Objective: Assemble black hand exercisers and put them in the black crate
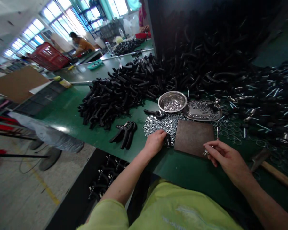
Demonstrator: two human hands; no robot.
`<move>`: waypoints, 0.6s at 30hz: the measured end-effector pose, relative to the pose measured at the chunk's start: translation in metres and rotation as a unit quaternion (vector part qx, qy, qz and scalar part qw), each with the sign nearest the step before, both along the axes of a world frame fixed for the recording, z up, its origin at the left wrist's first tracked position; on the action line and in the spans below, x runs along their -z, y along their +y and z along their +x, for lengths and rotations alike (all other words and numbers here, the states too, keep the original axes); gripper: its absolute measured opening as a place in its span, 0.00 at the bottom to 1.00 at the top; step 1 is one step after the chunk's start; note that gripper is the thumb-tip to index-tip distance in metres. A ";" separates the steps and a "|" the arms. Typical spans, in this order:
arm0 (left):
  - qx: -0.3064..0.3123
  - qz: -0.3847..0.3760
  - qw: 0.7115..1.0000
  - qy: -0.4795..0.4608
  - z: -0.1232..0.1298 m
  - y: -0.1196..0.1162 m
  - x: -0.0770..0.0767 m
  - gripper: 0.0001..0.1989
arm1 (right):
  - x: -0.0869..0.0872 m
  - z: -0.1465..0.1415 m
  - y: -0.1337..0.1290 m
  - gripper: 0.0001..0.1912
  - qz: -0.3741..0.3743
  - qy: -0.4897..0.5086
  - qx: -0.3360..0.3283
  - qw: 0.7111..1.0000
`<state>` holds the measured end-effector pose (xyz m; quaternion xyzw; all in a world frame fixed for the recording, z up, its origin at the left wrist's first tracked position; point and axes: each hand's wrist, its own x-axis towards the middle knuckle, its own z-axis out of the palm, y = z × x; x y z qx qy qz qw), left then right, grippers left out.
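Note:
My left hand (155,142) is closed at the edge of a spread of small metal nuts (151,125), its fingertips on a small black part (168,140). To its right lies a flat brown plate (194,136). Over the plate's right corner my right hand (227,157) pinches a small shiny metal fitting (205,152). A thin metal bolt (217,132) sticks up past those fingers; I cannot tell whether the hand holds it too. A single black handle (156,113) rests on the nuts. Several black handles with metal pins (124,133) lie together left of my left hand.
Behind stands a large heap of black handles (120,89). A round metal bowl (172,101) and a metal tray (203,110) hold small hardware. Metal rings, bolts and a wooden-handled hammer (278,175) lie at right. A crate of parts (105,175) sits below the edge. Other people work farther back.

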<state>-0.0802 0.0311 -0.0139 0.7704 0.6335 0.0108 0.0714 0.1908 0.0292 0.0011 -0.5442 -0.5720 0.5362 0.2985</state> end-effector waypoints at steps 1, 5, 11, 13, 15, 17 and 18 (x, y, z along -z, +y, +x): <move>-0.002 -0.002 1.000 0.001 -0.002 0.001 0.000 0.10 | 0.001 0.001 0.000 0.18 0.000 0.000 0.001 1.000; -0.090 0.036 0.990 -0.098 -0.001 0.003 -0.003 0.10 | 0.002 0.001 -0.003 0.16 -0.008 0.025 0.016 1.000; -0.238 -0.067 0.762 -0.599 0.036 -0.007 -0.021 0.14 | -0.006 -0.009 -0.005 0.16 -0.066 0.157 0.044 0.984; -0.245 -0.141 0.680 -0.677 0.053 -0.014 -0.025 0.16 | -0.011 -0.013 -0.006 0.16 -0.084 0.198 0.034 0.976; -0.251 -0.188 0.640 -0.701 0.067 -0.019 -0.028 0.17 | -0.016 -0.015 -0.008 0.17 -0.104 0.224 0.019 0.969; -0.245 -0.212 0.637 -0.699 0.077 -0.024 -0.032 0.17 | -0.020 -0.016 -0.010 0.17 -0.132 0.241 0.004 0.961; -0.235 -0.216 0.648 -0.692 0.080 -0.025 -0.034 0.16 | -0.021 -0.016 -0.011 0.17 -0.144 0.248 -0.003 0.958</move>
